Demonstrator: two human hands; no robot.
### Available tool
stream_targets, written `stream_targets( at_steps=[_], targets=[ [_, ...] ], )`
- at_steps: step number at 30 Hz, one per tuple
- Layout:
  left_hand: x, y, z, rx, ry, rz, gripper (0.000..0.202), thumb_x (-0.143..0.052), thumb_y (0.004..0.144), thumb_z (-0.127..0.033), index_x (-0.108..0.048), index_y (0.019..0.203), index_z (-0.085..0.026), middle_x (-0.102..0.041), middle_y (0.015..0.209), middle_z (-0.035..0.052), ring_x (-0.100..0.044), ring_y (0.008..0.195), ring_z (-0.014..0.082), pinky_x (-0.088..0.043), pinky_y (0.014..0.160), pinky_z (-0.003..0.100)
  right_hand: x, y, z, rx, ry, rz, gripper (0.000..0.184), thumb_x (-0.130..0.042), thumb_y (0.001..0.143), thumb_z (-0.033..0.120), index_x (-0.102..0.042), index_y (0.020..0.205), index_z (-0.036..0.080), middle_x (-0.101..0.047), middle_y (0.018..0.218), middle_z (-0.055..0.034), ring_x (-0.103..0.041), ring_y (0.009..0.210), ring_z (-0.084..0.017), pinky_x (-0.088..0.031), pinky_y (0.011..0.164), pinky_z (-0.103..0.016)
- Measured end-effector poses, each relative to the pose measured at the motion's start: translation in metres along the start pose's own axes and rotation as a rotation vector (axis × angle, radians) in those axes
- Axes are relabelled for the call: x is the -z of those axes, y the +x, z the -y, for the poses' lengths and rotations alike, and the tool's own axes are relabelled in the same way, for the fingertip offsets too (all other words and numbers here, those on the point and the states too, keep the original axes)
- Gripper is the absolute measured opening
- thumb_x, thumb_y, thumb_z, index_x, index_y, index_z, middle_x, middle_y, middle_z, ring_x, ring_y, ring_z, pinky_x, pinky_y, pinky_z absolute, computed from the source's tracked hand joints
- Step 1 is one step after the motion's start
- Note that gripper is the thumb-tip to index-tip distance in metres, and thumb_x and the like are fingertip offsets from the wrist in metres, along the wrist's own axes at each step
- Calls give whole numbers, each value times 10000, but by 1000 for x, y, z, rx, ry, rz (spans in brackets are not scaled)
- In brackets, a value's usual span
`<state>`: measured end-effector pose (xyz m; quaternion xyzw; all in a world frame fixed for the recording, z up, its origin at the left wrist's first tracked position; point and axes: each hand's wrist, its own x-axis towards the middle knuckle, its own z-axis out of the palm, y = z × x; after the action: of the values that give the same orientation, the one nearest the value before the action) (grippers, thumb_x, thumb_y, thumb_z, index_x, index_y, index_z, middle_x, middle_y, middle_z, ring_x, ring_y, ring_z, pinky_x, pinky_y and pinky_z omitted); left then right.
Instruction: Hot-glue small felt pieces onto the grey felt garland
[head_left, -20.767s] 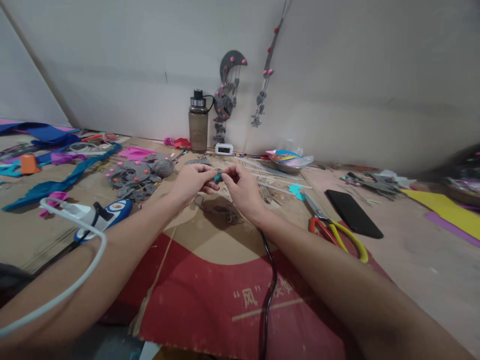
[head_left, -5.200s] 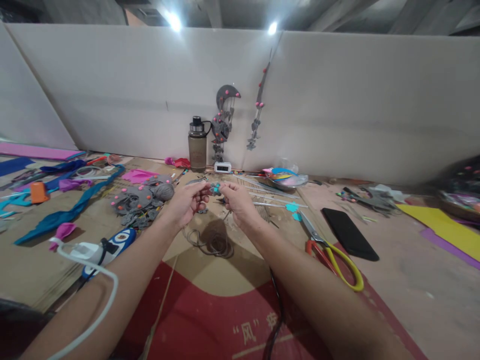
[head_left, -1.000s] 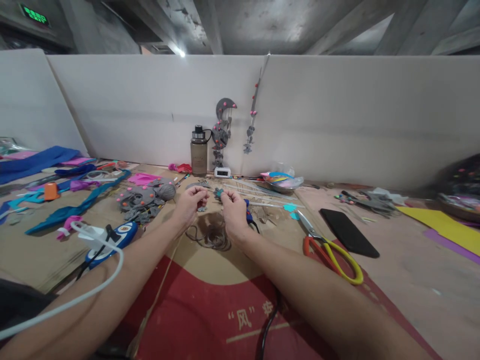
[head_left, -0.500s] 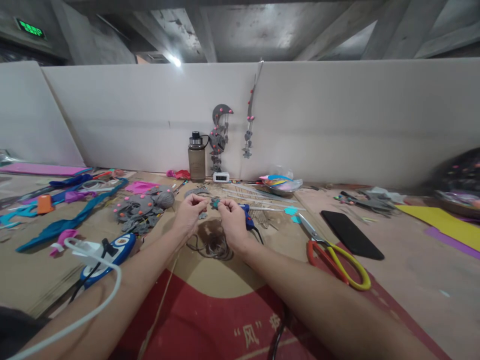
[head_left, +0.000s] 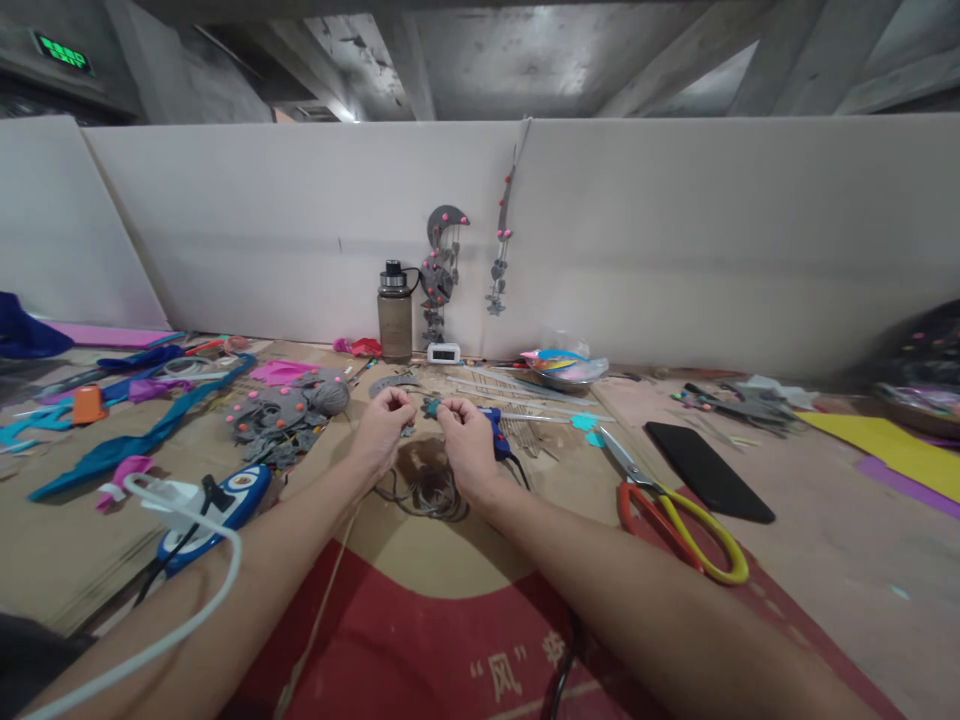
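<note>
my right hand (head_left: 469, 450) pinches a small grey-teal flower piece (head_left: 430, 407) above the cardboard (head_left: 405, 640); roughly round, it's too small to tell which way it points. just beside it, my left hand (head_left: 377, 435) has thumb and fingertips together, whether on anything i cannot tell. below lies coiled grey cord (head_left: 436, 493). farther out, a shallow bowl (head_left: 564, 384) holds bright scraps (head_left: 561, 357); a lidded bottle (head_left: 395, 325) stands upright.
</note>
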<state>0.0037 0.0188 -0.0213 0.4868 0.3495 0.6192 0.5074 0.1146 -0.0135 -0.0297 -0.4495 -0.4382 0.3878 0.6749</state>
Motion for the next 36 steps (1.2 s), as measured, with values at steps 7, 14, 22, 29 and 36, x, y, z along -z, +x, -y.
stream_targets(
  at_steps=[7, 14, 22, 29, 36],
  targets=[
    [1, 0, 2, 45, 5, 0, 159, -644, 539, -138, -504, 609, -165, -499, 538, -54, -442, 486, 64, -329, 500, 205, -1, -2, 2, -22, -14, 0, 184, -588, 669, 341, -577, 741, 172, -476, 614, 59, -355, 558, -93, -283, 526, -230],
    [2, 0, -3, 79, -58, -12, 162, -627, 540, -149, -485, 613, -171, -518, 541, -44, -455, 461, 70, -336, 468, 206, -1, -1, 0, -7, -27, 17, 163, -581, 677, 335, -575, 729, 181, -438, 587, 67, -331, 539, -93, -268, 515, -233],
    [5, 0, -16, 174, -47, 36, 117, -562, 594, -254, -580, 643, -149, -530, 549, -11, -428, 451, 81, -323, 429, 217, 0, -1, 2, 5, -35, 0, 156, -579, 672, 322, -570, 713, 171, -452, 599, 59, -348, 561, -94, -278, 534, -231],
    [1, -3, -34, 140, 167, 184, 282, -692, 610, -368, -682, 749, -123, -603, 622, 37, -517, 559, 120, -358, 488, 227, 1, 3, 1, 4, -33, -3, 165, -567, 683, 331, -568, 725, 172, -449, 603, 58, -339, 552, -91, -285, 529, -229],
    [5, 0, -25, 114, 362, 246, 306, -732, 620, -374, -663, 783, -124, -596, 619, 7, -479, 518, 86, -347, 494, 212, 3, 1, 3, 23, -79, 14, 185, -568, 687, 335, -566, 745, 159, -458, 614, 59, -351, 562, -88, -288, 536, -225]
  ],
)
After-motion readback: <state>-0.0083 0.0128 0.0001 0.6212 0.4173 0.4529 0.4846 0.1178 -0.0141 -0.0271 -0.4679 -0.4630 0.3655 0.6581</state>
